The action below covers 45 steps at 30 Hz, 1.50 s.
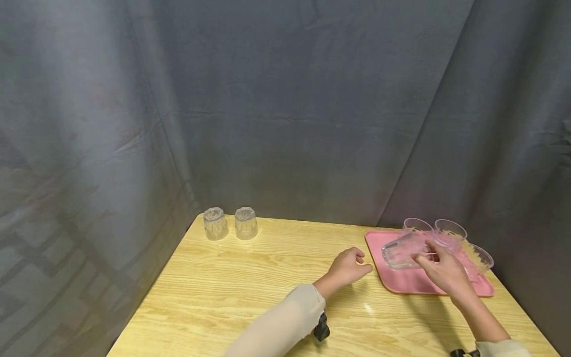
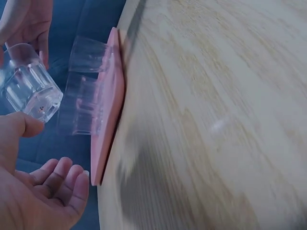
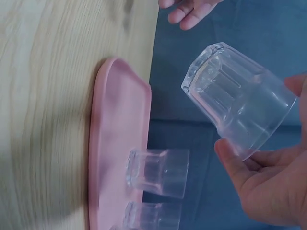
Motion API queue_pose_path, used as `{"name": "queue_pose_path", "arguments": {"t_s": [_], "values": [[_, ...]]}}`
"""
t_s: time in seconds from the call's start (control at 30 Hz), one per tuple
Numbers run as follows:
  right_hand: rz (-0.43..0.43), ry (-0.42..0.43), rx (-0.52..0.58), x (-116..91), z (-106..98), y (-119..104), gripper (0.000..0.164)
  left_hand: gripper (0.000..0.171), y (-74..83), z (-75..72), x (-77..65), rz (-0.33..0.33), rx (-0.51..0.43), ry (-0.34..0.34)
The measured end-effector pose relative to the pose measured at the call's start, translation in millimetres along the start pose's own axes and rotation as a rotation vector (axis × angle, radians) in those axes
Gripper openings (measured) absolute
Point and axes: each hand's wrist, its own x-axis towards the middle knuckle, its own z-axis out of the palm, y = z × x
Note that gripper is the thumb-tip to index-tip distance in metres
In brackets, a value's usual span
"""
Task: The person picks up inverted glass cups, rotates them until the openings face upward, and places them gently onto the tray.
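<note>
My right hand (image 1: 443, 270) grips a clear faceted glass (image 1: 403, 250) by its rim end, above the pink tray (image 1: 388, 282). In the right wrist view this glass (image 3: 240, 96) is tilted, its thick base pointing toward the left hand. Left of the tray, my left hand (image 1: 348, 267) hovers over the table with fingers relaxed and nothing in them. The left wrist view shows the left thumb (image 2: 29, 125) near the glass's base; whether they touch, I cannot tell. Three more clear glasses stand rim-up on the tray, one of them a glass (image 1: 479, 258) at its right side.
At the table's far left corner, two clear glasses stand upside down, a left one (image 1: 216, 224) and a right one (image 1: 246, 223). The light wooden table (image 1: 214, 307) ends against grey curtains (image 1: 285, 109) at the back and sides.
</note>
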Motion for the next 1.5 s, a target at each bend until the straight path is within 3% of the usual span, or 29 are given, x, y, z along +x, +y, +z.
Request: {"name": "queue_pose_path", "arguments": {"t_s": [0.37,0.53,0.7,0.9,1.07,1.23,1.5], "values": [[0.040,0.013,-0.067,9.2,-5.4,26.1,0.080,0.039,6.2,27.2,7.7,-0.017,0.135,0.007],[0.019,0.036,-0.094,12.6,-4.8,38.0,0.079,0.037,5.9,36.5,9.6,-0.043,0.197,0.010],[0.015,0.058,-0.130,17.0,-3.8,50.0,0.077,0.035,3.9,42.9,10.5,-0.061,0.215,0.036],[0.048,0.016,-0.154,20.3,-5.3,57.8,0.085,0.039,0.4,51.0,13.2,-0.052,0.243,0.039],[0.052,0.009,-0.167,23.3,-4.1,61.8,0.083,0.031,0.0,56.4,14.1,-0.060,0.248,0.029],[0.056,0.009,-0.171,26.1,-3.3,64.3,0.080,0.037,-0.2,60.4,14.3,-0.046,0.258,0.026],[0.074,-0.036,-0.199,32.5,-3.6,67.4,0.086,0.033,0.6,62.8,15.4,-0.023,0.299,0.057]]}}
